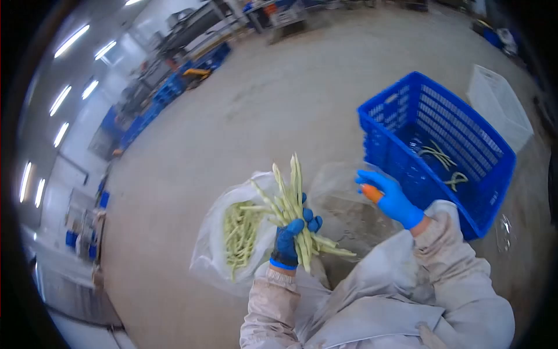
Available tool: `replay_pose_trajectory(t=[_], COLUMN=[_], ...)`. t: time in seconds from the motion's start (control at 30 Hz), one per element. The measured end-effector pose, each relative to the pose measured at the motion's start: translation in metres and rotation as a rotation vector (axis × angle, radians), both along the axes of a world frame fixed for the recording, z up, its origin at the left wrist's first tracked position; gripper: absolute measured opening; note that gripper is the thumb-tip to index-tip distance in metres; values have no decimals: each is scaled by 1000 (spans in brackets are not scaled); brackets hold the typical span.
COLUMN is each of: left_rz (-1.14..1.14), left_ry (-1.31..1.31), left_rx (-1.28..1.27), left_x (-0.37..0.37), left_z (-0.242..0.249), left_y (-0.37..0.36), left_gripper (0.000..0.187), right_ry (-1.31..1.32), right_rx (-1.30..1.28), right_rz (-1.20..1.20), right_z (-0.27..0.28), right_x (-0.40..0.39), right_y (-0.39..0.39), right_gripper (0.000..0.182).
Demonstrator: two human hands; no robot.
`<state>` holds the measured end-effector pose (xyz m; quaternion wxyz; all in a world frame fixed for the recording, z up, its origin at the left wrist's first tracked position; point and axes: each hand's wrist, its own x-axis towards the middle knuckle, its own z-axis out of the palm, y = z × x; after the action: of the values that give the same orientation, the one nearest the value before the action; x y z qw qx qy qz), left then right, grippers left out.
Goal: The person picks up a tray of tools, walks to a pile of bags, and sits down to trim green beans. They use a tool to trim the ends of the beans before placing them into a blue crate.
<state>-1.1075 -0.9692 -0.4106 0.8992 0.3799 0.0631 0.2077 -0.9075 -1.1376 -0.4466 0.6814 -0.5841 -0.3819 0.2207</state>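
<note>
My left hand [295,232], in a dark blue glove, is closed around a bunch of long pale green beans [288,203]. Their ends stick out above and below the fist. My right hand [396,202], in a bright blue glove, grips a small tool with an orange handle [372,192]; its working end cannot be made out. Below and left of the bunch, a clear plastic bag [203,247] stands open with many more green beans [241,232] inside. Near my right hand is a blue plastic crate [505,174], with a few beans [439,155] on its bottom.
Behind the blue crate stands a white crate [503,107]. Another sheet of clear plastic [331,180] lies between the bag and the blue crate. Blue pallets [165,90] and equipment line the far left wall. A scrap of plastic [504,232] is on the concrete floor [261,99].
</note>
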Motion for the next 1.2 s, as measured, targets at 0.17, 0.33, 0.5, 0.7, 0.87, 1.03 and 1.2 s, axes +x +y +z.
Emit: replay_pose_trajectory(t=[0.17,0.33,0.5,0.7,0.87,1.03,1.2], left_rz=[-206,-272,-280,-225,-226,-288,-307], left_ry=[120,137,165,185,193,167,264], left_rx=[-66,-38,-59,-57,-77,-16,30], left_x=[-2,-14,-21,-25,-25,-27,-29], left_z=[-13,-1,-8,-8,-9,-6,1], left_y=[-43,-50,-44,-43,-43,-48,-45], left_gripper=[70,70,65,61,62,62,66], right_ry=[-368,-743,-649,-797,-1046,-68,-805], right_rx=[5,-208,-252,-295,-436,-190,-65], right_rz=[-11,219,216,185,155,-230,-155], right_z=[94,93,83,71,60,23,28], right_x=[-2,13,10,9,10,42,34], right_y=[-2,-4,-13,-15,-13,-6,-5], right_gripper=[34,31,27,28,26,26,31])
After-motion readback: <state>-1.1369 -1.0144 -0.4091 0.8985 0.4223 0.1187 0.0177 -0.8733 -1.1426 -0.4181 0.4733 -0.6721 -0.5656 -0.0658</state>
